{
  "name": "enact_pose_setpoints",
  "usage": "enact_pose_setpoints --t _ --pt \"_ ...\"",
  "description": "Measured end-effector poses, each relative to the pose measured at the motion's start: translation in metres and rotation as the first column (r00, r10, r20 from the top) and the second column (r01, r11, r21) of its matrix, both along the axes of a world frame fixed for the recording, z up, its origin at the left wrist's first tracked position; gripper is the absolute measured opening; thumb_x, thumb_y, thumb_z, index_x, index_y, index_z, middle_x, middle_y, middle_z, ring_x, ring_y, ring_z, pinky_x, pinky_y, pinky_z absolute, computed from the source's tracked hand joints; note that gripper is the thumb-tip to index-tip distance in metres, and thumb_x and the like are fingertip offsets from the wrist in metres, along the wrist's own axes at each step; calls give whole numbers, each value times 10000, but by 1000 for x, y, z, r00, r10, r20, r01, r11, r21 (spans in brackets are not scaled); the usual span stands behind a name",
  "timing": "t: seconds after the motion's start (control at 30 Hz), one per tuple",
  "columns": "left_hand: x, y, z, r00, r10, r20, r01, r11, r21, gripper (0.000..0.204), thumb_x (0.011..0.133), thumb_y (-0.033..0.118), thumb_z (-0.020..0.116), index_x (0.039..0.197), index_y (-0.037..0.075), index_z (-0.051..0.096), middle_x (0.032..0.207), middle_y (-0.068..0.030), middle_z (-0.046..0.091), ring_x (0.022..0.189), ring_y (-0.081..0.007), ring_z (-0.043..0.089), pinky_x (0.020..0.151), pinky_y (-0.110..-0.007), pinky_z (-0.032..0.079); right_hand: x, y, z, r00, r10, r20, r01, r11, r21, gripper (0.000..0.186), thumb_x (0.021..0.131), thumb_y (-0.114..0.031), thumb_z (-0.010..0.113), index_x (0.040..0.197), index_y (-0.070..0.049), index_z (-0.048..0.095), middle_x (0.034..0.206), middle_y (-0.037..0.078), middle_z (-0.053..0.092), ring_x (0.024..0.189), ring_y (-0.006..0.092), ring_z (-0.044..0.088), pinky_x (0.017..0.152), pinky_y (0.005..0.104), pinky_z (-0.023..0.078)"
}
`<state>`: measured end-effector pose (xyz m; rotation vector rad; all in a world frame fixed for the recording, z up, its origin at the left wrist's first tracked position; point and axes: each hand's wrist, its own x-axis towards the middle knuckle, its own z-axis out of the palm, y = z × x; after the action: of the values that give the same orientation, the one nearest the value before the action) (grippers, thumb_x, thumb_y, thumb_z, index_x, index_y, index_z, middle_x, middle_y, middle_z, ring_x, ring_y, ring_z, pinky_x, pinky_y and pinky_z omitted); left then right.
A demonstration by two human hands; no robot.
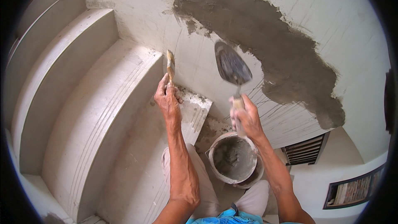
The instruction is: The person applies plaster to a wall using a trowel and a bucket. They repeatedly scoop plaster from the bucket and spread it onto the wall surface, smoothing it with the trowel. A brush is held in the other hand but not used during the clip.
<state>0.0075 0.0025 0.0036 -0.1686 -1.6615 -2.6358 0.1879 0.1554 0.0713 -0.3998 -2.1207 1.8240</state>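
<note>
My left hand [168, 97] is closed around the lower end of a tan, brush-like tool [169, 61]. The tool stands upright, turned nearly edge-on beside the wall, so its exact kind is unclear. In my right hand [245, 116] is the pale handle of a pointing trowel [232, 64], blurred by motion. Its grey blade points up and away from me, in front of the wall. Dark wet mortar [265, 41] covers a broad diagonal band of the white wall [199, 58]. Below my right hand stands a bucket [212, 164] with grey mortar inside.
Curved concrete steps [83, 112] rise on the left, and a lower step [199, 118] ends near my left forearm. Another container [257, 172] shows partly beneath the bucket. A slatted vent [306, 149] and a dark-framed opening [352, 191] lie at the lower right.
</note>
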Motion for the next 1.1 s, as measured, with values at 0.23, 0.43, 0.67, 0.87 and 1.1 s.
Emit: enact_pose_setpoints --t 0.23,0.43,0.67,0.87,1.1 --pt "-5 0 -3 1000 2 19 -3 999 51 435 976 117 541 1379 -48 543 764 -18 534 564 -54 486 446 -221 430 -96 -8 24 993 -46 -105 46 999 3 256 903 -206 541 1082 -23 529 733 8 527 531 70 511 452 248 455" --pt "-4 -4 -2 999 17 51 -17 1000 10 438 979 134 538 1381 -39 547 764 -19 535 569 -55 493 452 -222 441 -120 -2 23 987 -55 -150 53 998 -16 210 897 -231 551 1019 -61 529 731 5 526 533 73 516 434 252 456" --pt "-5 -3 -4 1000 7 16 -7 1000 17 444 975 149 534 1373 -48 551 761 -22 537 563 -55 491 452 -226 445 -108 9 28 983 -106 -149 106 994 -6 248 898 -213 537 1073 -37 541 731 14 533 530 78 520 427 253 459" --pt "-3 -2 -4 1000 -6 0 6 1000 16 453 969 157 534 1367 -60 552 746 -19 530 559 -54 484 451 -225 439 -73 7 25 961 -180 -209 172 984 -55 277 890 -186 521 1111 -19 534 727 19 535 522 75 513 431 251 454" --pt "-3 0 -4 1000 -5 17 4 1000 23 432 973 136 549 1370 -32 561 742 -10 529 583 -58 486 447 -223 428 -99 14 33 993 -33 -116 36 999 27 290 942 -236 525 1150 -34 535 729 19 561 527 64 533 430 245 485"
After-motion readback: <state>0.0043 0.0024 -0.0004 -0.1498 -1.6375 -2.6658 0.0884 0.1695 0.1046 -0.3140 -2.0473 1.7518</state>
